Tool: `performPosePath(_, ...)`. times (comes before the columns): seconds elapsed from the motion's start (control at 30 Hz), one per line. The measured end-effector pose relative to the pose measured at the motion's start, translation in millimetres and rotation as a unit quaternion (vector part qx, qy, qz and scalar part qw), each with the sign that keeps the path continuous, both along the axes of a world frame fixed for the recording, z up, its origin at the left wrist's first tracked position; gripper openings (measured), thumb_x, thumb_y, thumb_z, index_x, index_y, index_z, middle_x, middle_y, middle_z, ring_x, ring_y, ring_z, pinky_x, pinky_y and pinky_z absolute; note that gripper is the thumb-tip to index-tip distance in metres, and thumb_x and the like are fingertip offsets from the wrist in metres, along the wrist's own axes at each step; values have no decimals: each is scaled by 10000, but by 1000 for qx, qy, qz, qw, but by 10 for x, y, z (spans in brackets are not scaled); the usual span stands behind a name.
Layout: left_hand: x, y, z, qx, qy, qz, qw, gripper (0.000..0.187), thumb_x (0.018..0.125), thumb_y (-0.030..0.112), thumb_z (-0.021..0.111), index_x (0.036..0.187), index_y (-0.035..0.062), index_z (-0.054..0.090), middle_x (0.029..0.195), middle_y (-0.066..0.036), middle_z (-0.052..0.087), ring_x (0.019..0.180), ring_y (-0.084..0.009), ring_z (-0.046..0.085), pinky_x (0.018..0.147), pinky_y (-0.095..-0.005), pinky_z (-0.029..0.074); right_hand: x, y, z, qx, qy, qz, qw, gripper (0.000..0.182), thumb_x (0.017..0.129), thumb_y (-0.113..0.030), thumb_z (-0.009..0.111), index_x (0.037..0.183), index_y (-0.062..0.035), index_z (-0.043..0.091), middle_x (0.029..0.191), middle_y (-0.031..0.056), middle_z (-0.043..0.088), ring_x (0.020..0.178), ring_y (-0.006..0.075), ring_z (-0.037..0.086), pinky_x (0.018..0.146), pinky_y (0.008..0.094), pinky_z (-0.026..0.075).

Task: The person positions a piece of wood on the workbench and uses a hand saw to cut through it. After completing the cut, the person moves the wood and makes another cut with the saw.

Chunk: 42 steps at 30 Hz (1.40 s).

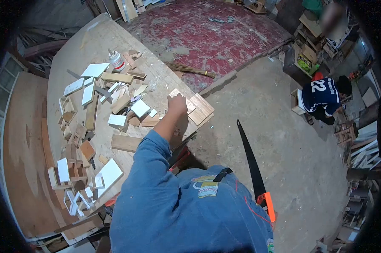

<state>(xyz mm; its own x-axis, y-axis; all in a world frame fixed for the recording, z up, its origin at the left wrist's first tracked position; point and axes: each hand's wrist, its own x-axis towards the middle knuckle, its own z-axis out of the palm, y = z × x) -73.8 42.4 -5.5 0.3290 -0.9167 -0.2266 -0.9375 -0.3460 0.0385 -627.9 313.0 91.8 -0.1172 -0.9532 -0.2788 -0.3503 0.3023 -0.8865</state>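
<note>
My left hand is closed, with its fingers curled down on a light wooden piece at the table's near corner. Under and beside that piece, a wider flat board reaches the table edge. At my right side, a handsaw with a black blade and orange handle points upward and away, apart from the wood. Only a sliver of my right hand shows at the handle; the rest is hidden behind the handle and my blue clothing.
The worktable carries many wood offcuts, white-faced panels, small wooden frames and a white glue bottle. A straw broom lies beyond the table's edge. A person in a dark jersey crouches at right among scrap wood.
</note>
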Motion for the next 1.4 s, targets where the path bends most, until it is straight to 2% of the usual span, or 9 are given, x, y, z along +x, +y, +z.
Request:
performPosePath(0.07,84,2,-24,21,8,-14,1000,373,784,216,638,1142,112,617,1214,-113,562,1149,-289,567,1031,-575,307,31,42,-86,-7,9,-8,1000,224,760,-166,717,693,-39,545,604,-13,496,558,87,458,508,277,369)
performPosePath(0.13,150,58,-43,-80,16,-99,992,477,753,163,641,1225,164,570,1335,-90,508,1296,-295,445,1040,-571,332,36,70,-150,-13,20,-14,1000,229,761,-170,722,697,-40,545,605,-15,495,559,87,457,509,276,368)
performPosePath(0.33,305,-44,-11,20,-13,-240,970,695,661,142,718,1314,242,499,1424,-47,440,1393,-291,312,1074,-591,310,7,97,-130,31,42,-4,999,287,763,-233,756,710,-45,546,613,-23,495,569,83,457,515,270,369)
performPosePath(0.47,366,-72,70,41,19,-262,964,760,636,162,738,1346,230,474,1455,-45,410,1404,-297,290,1085,-590,293,237,109,-29,48,-41,5,998,378,759,-337,791,724,-54,544,619,-32,496,574,75,453,526,259,375)
performPosePath(0.57,558,-118,-82,-62,82,-145,984,770,652,130,695,1378,171,443,1475,-57,391,1414,-297,270,1104,-589,258,257,145,-105,48,-21,18,998,340,751,-299,778,720,-56,542,617,-33,499,565,73,447,530,254,376)
performPosePath(0.7,789,-156,105,33,40,-179,982,751,657,96,674,1371,176,456,1457,-39,418,1410,-279,283,1092,-595,278,351,208,-155,55,-16,-9,998,332,747,-291,776,715,-57,542,614,-33,499,560,73,447,526,254,375)
performPosePath(1.03,947,-274,-57,-2,28,-261,965,670,631,58,688,1259,245,543,1379,-20,486,1384,-302,325,1093,-574,296,631,223,-68,72,-5,-45,996,292,735,-235,768,699,-68,532,576,-37,493,518,77,463,491,250,366)
performPosePath(1.2,998,-353,38,18,13,-298,954,588,617,55,706,1172,222,609,1279,-49,555,1265,-285,458,1032,-484,378,829,189,66,77,-37,-108,990,260,742,-161,749,696,-74,508,603,-41,481,527,72,446,492,252,364)
performPosePath(1.4,1031,-210,-10,-25,10,-290,957,553,621,131,739,1157,208,628,1196,-73,592,1172,-284,528,1001,-439,405,687,181,50,110,-12,-71,991,181,785,-124,695,872,-42,559,733,-9,538,659,98,505,622,272,437)
